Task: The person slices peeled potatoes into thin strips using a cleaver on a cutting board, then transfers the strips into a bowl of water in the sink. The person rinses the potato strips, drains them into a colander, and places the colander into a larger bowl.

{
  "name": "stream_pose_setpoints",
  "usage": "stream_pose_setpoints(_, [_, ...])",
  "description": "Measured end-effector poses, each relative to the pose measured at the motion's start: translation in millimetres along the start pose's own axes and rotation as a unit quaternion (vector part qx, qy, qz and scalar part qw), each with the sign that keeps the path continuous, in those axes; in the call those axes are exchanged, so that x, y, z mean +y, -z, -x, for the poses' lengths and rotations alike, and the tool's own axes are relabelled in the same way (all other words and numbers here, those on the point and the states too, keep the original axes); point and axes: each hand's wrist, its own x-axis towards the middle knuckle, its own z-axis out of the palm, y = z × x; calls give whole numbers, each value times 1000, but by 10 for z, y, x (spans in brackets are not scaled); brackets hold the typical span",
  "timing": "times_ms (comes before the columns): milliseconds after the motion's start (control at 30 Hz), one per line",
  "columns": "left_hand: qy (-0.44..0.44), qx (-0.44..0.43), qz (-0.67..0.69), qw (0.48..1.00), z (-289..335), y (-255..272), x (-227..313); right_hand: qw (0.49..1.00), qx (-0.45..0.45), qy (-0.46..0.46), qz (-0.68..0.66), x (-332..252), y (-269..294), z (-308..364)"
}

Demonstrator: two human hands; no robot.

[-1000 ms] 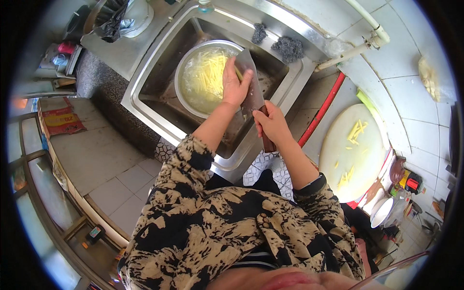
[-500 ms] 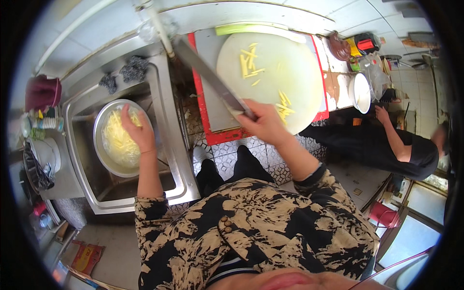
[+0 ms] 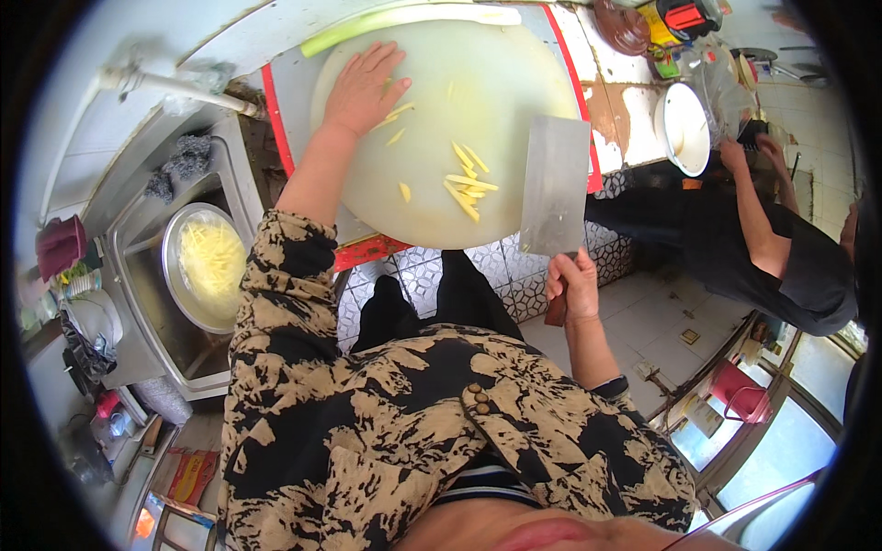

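Observation:
My left hand (image 3: 365, 92) lies flat on the round pale chopping board (image 3: 487, 83), fingers spread, beside a few pale yellow strips (image 3: 393, 118) that look like cut potato. Some of these may be hidden under the palm. My right hand (image 3: 574, 283) is wrapped round the brown wooden handle of a cleaver (image 3: 555, 179). Its broad blade points away from me, over the board's right edge. More strips (image 3: 469, 186) lie in a small pile near the board's front. Behind them all, a leek (image 3: 404, 18) rests along the far edge.
At left, a metal bowl (image 3: 173, 243) of similar strips stands in the steel sink (image 3: 230, 376). Dark scouring pads (image 3: 191, 154) sit on its ledge. A white bowl (image 3: 675, 151) stands on the right-hand counter. Another person (image 3: 772, 248) in dark clothes works at far right.
My left hand has come from the bowl in the sink onto the board. The cleaver has swung from the board's left to its right side. Fewer strips show at the back.

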Motion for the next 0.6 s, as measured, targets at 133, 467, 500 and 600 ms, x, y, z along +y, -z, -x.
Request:
stream_pose_setpoints(133, [-48, -83, 124, 988, 169, -9, 386, 998, -6, -13, -57, 297, 239, -26])
stream_pose_setpoints(467, [161, 55, 112, 979, 1025, 12, 1631, 993, -74, -48, -82, 559, 160, -158])
stream_pose_setpoints(500, [175, 55, 109, 977, 1045, -27, 1700, 993, -87, -49, -70, 566, 109, -163])
stream_pose_setpoints(600, [196, 49, 74, 977, 1032, -126, 1825, 990, -114, -78, -41, 588, -143, -188])
